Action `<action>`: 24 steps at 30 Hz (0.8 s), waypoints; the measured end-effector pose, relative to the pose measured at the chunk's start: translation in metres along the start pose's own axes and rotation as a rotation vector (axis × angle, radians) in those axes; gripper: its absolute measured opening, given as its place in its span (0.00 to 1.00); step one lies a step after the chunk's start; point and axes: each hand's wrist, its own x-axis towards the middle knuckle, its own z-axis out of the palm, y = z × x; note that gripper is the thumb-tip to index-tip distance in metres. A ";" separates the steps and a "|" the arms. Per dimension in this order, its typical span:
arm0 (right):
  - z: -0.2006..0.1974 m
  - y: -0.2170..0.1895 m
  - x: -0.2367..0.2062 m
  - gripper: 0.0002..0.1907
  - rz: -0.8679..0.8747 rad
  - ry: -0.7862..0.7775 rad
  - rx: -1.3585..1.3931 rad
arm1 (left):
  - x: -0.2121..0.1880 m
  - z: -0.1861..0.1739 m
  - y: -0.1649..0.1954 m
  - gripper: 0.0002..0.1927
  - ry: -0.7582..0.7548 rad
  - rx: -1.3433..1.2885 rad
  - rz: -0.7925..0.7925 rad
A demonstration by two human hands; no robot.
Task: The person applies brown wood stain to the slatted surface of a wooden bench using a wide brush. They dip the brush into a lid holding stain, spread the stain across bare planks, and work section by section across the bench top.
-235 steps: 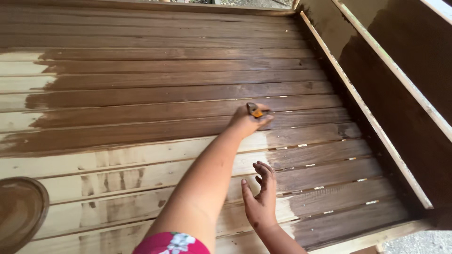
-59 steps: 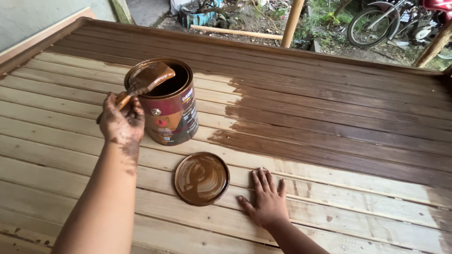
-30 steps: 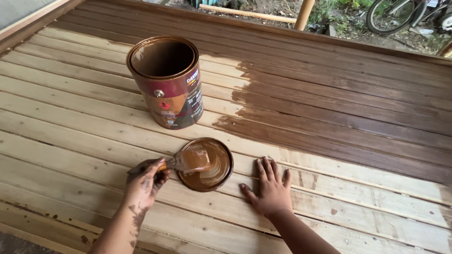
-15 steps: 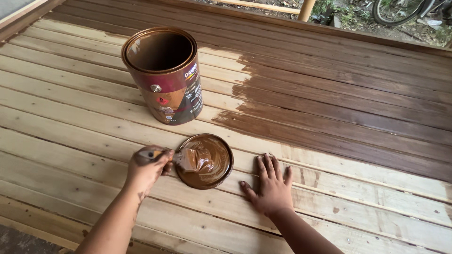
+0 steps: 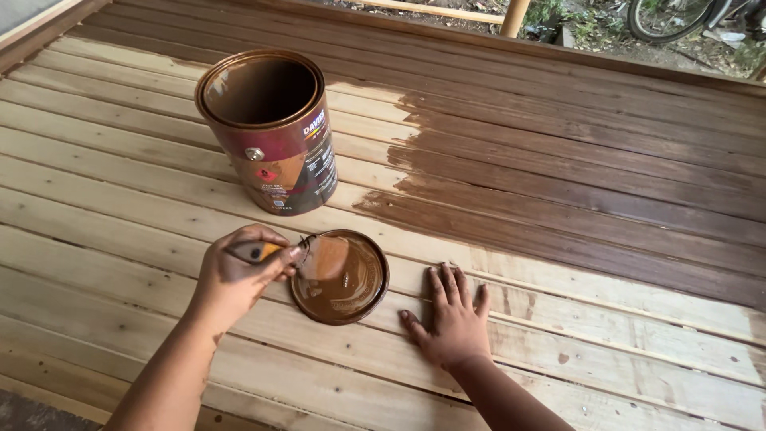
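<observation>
- The right hand [image 5: 453,319] was seen laid flat, fingers spread wide and holding nothing, on the bare pale wooden deck planks [image 5: 558,375] nearest the camera, just beside the lid.
- The left hand [image 5: 235,275] was found closed around the yellow-banded handle of a small stain-soaked paintbrush [image 5: 307,257], whose bristles were pressed onto the round metal can lid [image 5: 341,277]; the lid lay upturned on the planks, coated in brown stain.
- Brown smears were noted on the left forearm.
- Just beyond the lid, the open cylindrical metal stain can [image 5: 270,132], dark red in label with a brown-streaked rim, was recorded standing upright on unstained boards. Its level could not be told from this view.
- Progress was judged as partial: the dark brown stained area of the deck [image 5: 574,183] was seen to cover the far boards fully and the right half of several middle boards, ending in a ragged edge to the right of the can.
- The near boards and the whole left part around the can were left bare; roughly half or more of the visible surface was judged still to be coated.
- Farthest off, a wooden post [image 5: 515,14] and part of a bicycle wheel [image 5: 666,17] were noted beyond the deck edge.
</observation>
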 end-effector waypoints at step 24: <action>0.002 0.002 0.001 0.51 -0.005 0.010 0.008 | -0.001 0.064 -0.076 0.31 0.448 0.004 0.514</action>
